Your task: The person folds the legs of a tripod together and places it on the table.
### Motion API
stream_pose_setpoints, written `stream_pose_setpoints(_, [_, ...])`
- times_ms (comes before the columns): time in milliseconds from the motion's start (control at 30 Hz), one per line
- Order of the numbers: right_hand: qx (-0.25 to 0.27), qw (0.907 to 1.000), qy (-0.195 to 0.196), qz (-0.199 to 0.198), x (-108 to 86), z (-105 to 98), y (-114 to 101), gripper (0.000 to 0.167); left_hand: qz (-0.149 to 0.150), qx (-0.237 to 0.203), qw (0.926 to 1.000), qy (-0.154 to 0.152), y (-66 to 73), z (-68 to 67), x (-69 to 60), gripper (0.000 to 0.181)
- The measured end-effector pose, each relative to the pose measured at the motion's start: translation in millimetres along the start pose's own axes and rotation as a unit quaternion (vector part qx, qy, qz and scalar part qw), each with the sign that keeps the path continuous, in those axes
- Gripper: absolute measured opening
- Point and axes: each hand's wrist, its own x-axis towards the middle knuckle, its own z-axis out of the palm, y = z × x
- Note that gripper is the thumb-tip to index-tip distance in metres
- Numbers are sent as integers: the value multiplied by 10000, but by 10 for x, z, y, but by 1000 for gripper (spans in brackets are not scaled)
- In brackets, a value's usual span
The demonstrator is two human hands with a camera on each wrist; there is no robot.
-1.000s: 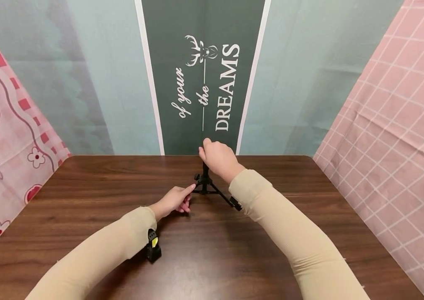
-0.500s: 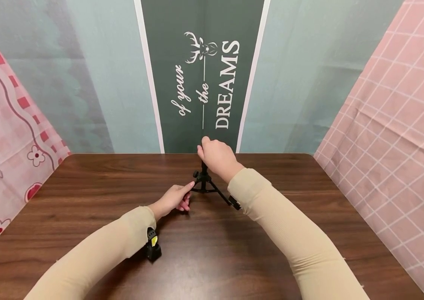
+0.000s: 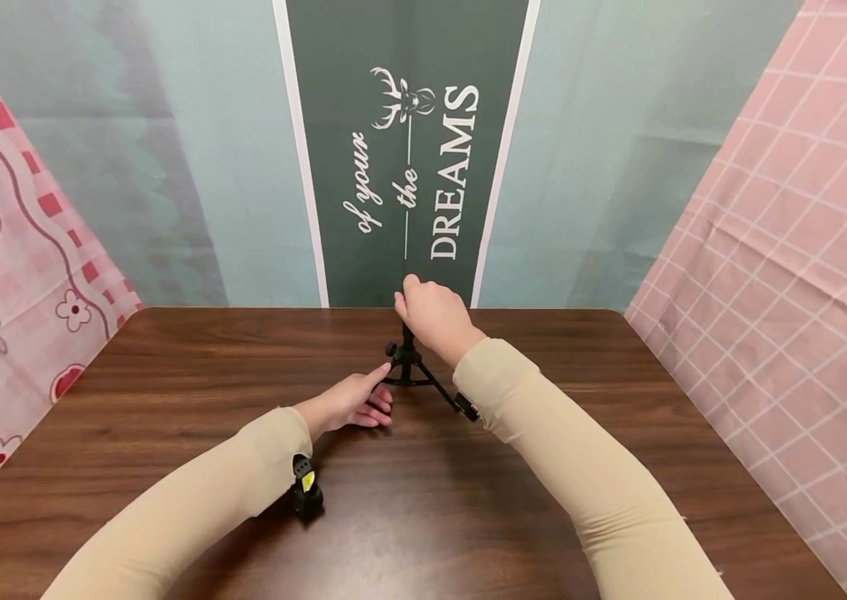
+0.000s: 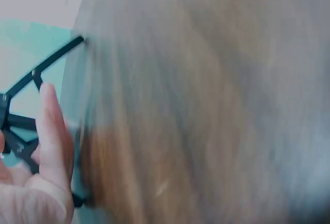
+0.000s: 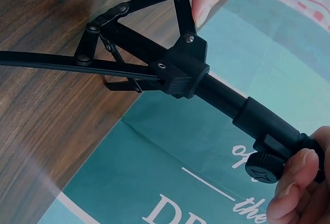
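A black tripod [image 3: 407,357] stands upright with its legs spread, close to the table's far edge in the head view. My right hand [image 3: 438,318] grips the top of its centre column. In the right wrist view, those fingers [image 5: 295,182] curl round the column beside a round black knob [image 5: 264,168]. My left hand [image 3: 354,402] is low on the left, thumb and a finger on either side of one leg, other fingers loosely extended. The left wrist view catches a tripod leg [image 4: 56,57] and one straight finger [image 4: 50,131]. My right hand hides the column's top.
The brown wooden table [image 3: 423,517] extends towards me. Behind it hangs a green-blue cloth [image 3: 363,267] with white lettering. Pink patterned cloths border the left [image 3: 3,275] and right [image 3: 799,275]. Each wrist carries a small black camera.
My left hand's lower fingers have uncurled and spread a little; its thumb stays by the leg. The right hand and tripod look almost unmoved.
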Motion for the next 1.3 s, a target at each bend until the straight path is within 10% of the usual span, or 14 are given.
stream_pose_setpoints(467, [0, 10000, 85, -52, -1, 1, 10, 28, 322, -708, 9951, 609, -105, 110, 57, 55])
stream_pose_setpoints(1033, [20, 9999, 81, -73, -6, 22, -32, 28, 479, -1183, 9898, 632, -119, 139, 69, 54])
stream_pose_setpoints(1300, [7, 9999, 148, -46, 21, 8, -28, 28, 214, -32, 9985, 494, -5, 39, 9, 64])
